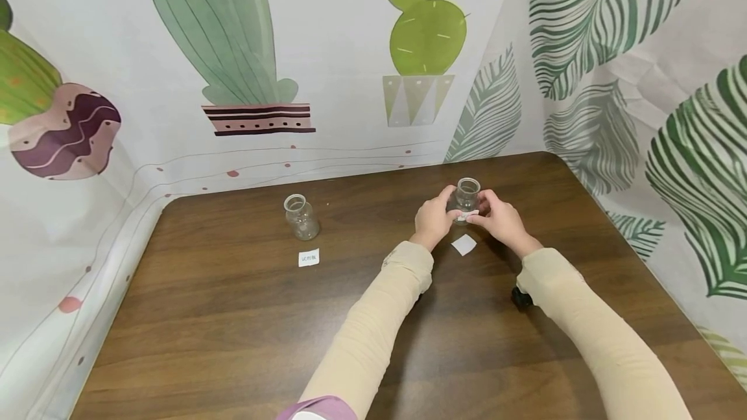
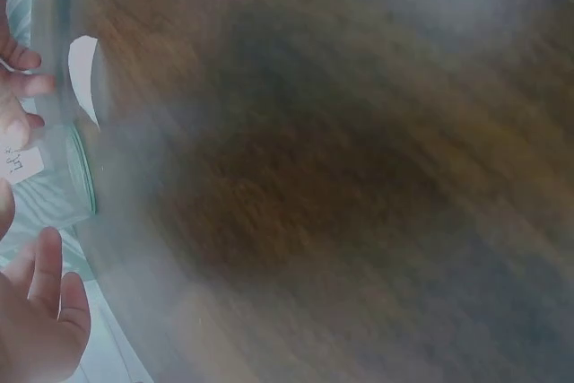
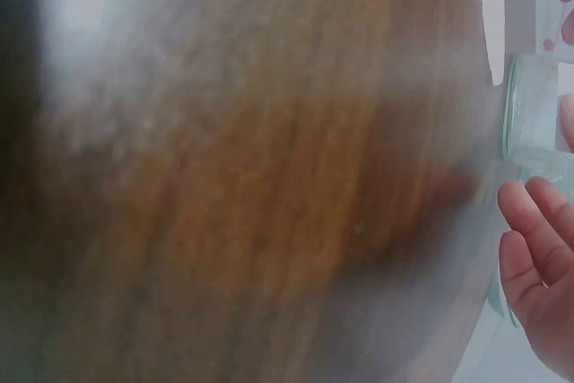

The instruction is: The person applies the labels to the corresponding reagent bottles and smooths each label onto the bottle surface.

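Observation:
Near the back right of the table, a clear glass jar (image 1: 467, 194) stands upright between my two hands. A small white label (image 1: 469, 215) with handwriting lies against its front, low down. My left hand (image 1: 433, 220) holds the jar from the left, thumb at the label's edge. From the other side my right hand (image 1: 505, 223) grips it, its thumb also touching the label. The left wrist view shows the written label (image 2: 20, 163) on the jar between fingers of both hands. Just in front of the jar lies a blank white paper piece (image 1: 463, 244).
A second glass jar (image 1: 303, 219) stands to the left on the brown wooden table (image 1: 233, 323), with a handwritten paper label (image 1: 308, 257) lying in front of it. Behind the table hangs a white cloth (image 1: 344, 37) printed with cacti and leaves.

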The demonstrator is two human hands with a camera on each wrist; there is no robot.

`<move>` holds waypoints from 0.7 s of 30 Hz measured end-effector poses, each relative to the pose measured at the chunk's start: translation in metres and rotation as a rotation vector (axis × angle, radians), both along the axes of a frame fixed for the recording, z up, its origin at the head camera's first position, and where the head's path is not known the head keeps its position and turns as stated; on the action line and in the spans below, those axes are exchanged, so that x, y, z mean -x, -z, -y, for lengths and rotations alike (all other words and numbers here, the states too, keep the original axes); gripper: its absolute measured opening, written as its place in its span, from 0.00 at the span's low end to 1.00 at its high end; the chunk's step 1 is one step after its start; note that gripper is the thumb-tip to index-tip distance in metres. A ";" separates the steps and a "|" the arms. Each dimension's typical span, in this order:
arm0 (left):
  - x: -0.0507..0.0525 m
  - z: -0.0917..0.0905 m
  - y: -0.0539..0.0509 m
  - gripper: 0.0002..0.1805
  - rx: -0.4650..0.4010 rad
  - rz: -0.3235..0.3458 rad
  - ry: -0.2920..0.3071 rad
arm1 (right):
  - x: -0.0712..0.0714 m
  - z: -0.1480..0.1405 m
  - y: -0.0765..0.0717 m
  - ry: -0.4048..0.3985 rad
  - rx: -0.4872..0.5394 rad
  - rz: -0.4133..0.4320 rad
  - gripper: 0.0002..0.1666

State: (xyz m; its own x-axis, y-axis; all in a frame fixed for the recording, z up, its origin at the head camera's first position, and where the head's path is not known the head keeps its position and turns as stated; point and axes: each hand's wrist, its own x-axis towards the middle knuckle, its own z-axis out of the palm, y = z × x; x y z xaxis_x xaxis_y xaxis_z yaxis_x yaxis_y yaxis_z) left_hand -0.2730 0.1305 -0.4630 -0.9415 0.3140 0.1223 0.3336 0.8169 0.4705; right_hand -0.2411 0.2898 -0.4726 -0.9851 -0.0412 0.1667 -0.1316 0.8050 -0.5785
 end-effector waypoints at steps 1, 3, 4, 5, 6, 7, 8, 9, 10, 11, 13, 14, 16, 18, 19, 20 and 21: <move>0.000 0.000 0.000 0.28 0.005 0.001 0.005 | 0.000 -0.001 0.000 -0.005 0.005 -0.004 0.25; 0.001 0.000 0.000 0.28 0.014 0.008 0.013 | -0.001 -0.003 0.001 -0.012 0.006 -0.015 0.24; 0.001 0.000 -0.001 0.28 0.018 0.010 0.015 | 0.000 -0.003 0.002 -0.015 0.010 -0.021 0.23; 0.002 0.000 -0.001 0.28 0.022 0.013 0.016 | 0.000 -0.003 0.002 -0.019 0.016 -0.026 0.23; 0.002 0.000 -0.001 0.28 0.028 0.015 0.018 | 0.000 -0.004 0.002 -0.021 0.020 -0.031 0.22; 0.002 0.000 -0.002 0.27 0.034 0.017 0.020 | 0.000 -0.004 0.002 -0.022 0.024 -0.034 0.22; 0.003 0.000 -0.002 0.27 0.037 0.020 0.019 | 0.000 -0.003 0.002 -0.021 0.024 -0.039 0.22; 0.003 0.000 -0.003 0.27 0.041 0.024 0.020 | 0.000 -0.003 0.002 -0.020 0.029 -0.041 0.22; 0.003 0.000 -0.003 0.27 0.046 0.027 0.020 | 0.000 -0.003 0.002 -0.018 0.031 -0.039 0.22; 0.003 0.000 -0.003 0.27 0.049 0.031 0.020 | 0.000 -0.003 0.002 -0.015 0.034 -0.036 0.21; 0.003 -0.001 -0.004 0.27 0.054 0.036 0.017 | 0.000 -0.002 0.002 -0.012 0.040 -0.029 0.21; 0.003 -0.001 -0.004 0.27 0.056 0.037 0.015 | 0.000 -0.002 0.002 -0.011 0.042 -0.025 0.21; 0.003 -0.001 -0.003 0.27 0.062 0.038 0.015 | 0.000 -0.002 0.003 -0.009 0.054 -0.016 0.21; 0.003 -0.001 -0.003 0.27 0.068 0.036 0.016 | -0.001 -0.001 0.004 -0.005 0.063 -0.009 0.21; 0.003 -0.001 -0.003 0.27 0.072 0.034 0.018 | 0.000 -0.001 0.004 -0.003 0.064 -0.004 0.21; 0.003 -0.001 -0.003 0.27 0.075 0.032 0.020 | -0.001 -0.002 0.005 -0.001 0.066 0.002 0.21; 0.003 -0.001 -0.003 0.27 0.079 0.030 0.022 | 0.000 -0.002 0.005 0.001 0.069 0.007 0.21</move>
State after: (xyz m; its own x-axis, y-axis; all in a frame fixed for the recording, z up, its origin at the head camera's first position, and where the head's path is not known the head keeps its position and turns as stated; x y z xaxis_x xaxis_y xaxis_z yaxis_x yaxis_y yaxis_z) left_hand -0.2763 0.1313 -0.4597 -0.9372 0.3422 0.0676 0.3384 0.8446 0.4149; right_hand -0.2407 0.2913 -0.4776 -0.9864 -0.0290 0.1618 -0.1264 0.7633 -0.6336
